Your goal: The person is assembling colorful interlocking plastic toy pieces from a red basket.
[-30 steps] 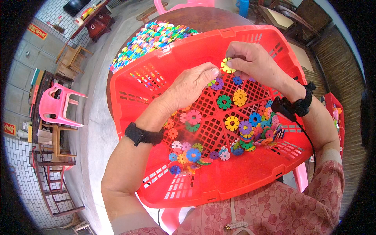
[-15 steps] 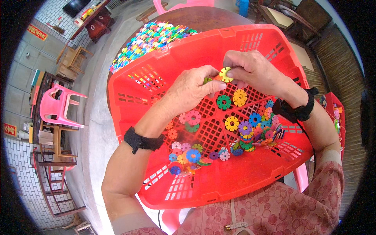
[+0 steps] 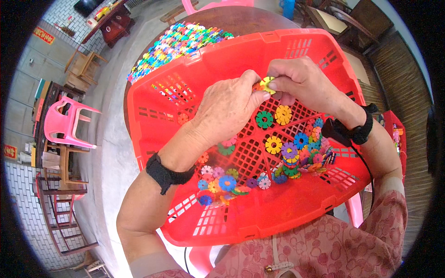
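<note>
1 yellow disc (image 3: 265, 84), face-on, was pinched by the curled right hand (image 3: 303, 84), 1 orange piece (image 3: 256, 87) by the left hand (image 3: 227, 103).

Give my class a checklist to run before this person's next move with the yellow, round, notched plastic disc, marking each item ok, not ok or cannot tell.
1. Yellow, round, notched plastic disc pinched in right hand: ok.
2. Left hand close beside that disc: ok.
3. Disc's whole rim uncovered: not ok; the right hand partly covers it.
4. Disc joined to the small orange piece beside it: cannot tell; the hands hide too much.
5. Green, round, notched plastic disc inside red plastic lattice-bottomed basket: ok.
</note>
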Demonstrator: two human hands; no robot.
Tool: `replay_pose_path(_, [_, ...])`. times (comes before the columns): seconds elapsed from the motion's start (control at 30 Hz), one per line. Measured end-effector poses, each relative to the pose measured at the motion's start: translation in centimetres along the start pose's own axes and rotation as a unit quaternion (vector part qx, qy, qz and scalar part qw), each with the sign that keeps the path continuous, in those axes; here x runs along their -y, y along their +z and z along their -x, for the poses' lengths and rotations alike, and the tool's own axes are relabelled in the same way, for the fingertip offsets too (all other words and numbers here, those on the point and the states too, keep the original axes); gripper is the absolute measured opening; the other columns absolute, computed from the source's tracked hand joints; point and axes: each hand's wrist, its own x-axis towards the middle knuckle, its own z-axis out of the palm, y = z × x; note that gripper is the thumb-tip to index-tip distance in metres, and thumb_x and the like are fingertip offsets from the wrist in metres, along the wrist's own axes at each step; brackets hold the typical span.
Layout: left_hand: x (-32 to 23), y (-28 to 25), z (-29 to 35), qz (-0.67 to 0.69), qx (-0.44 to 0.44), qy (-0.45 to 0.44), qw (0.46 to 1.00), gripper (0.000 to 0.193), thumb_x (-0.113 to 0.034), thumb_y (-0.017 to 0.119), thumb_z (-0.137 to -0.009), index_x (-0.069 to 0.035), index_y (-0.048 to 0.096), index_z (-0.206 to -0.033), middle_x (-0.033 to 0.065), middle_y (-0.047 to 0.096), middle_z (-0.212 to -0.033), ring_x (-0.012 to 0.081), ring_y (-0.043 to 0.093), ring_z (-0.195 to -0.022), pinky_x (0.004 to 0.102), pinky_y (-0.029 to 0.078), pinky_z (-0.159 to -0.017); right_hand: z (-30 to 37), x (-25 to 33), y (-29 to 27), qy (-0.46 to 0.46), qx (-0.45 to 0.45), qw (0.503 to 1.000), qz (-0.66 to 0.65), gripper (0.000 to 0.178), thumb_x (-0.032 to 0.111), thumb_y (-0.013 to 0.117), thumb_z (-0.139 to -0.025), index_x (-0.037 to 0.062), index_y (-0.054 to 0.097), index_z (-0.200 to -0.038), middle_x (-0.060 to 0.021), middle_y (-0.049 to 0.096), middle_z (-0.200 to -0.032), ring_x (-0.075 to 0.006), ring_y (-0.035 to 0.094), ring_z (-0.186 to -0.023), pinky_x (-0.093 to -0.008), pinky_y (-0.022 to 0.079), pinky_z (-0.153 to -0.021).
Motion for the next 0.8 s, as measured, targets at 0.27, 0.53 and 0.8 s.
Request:
replay_pose_path(0.27, [-1.2, -0.2, 0.0, -0.102, 0.073, 0.012, 0.992, 0.033, -0.033, 0.051, -0.090, -0.003, 0.050, -0.102, 0.0221, 0.060, -0.080, 0.0400, 0.058, -0.083, 0.0493, 0.044, -0.070, 0.0, -0.3, -0.2, -0.078, 0.066, 0.994, 0.047, 0.012, 0.006, 0.056, -0.081, -0.0022, 0.051, -0.073, -0.0102, 0.058, -0.057, -0.0166, 0.062, -0.049, -0.0294, 0.048, -0.045])
replay_pose_path(0.53, [0.0, 0.6, 0.1, -0.007, 0.038, 0.007, 0.999, 0.036, -0.037, 0.051, -0.089, -0.002, 0.050, -0.101, 0.0224, 0.059, -0.078, 0.0408, 0.058, -0.082, 0.0489, 0.043, -0.068, -0.2, -0.7, 0.2, -0.019, 0.062, 0.998, -0.006, 0.010, 0.007, 0.056, -0.081, -0.0012, 0.055, -0.075, -0.0089, 0.060, -0.059, -0.0144, 0.061, -0.049, -0.0273, 0.048, -0.046])
replay_pose_path(0.8, [2.6, 0.6, -1.5, 0.072, 0.068, 0.015, 0.995, 0.037, -0.039, 0.050, -0.091, -0.003, 0.053, -0.095, 0.0118, 0.058, -0.073, 0.0229, 0.059, -0.070, 0.0362, 0.045, -0.063, -0.9, -2.2, 0.8, 0.027, 0.034, 0.995, -0.094, 0.014, 0.016, 0.054, -0.089, 0.0021, 0.059, -0.088, -0.0022, 0.061, -0.067, -0.0091, 0.060, -0.054, -0.0228, 0.049, -0.049])
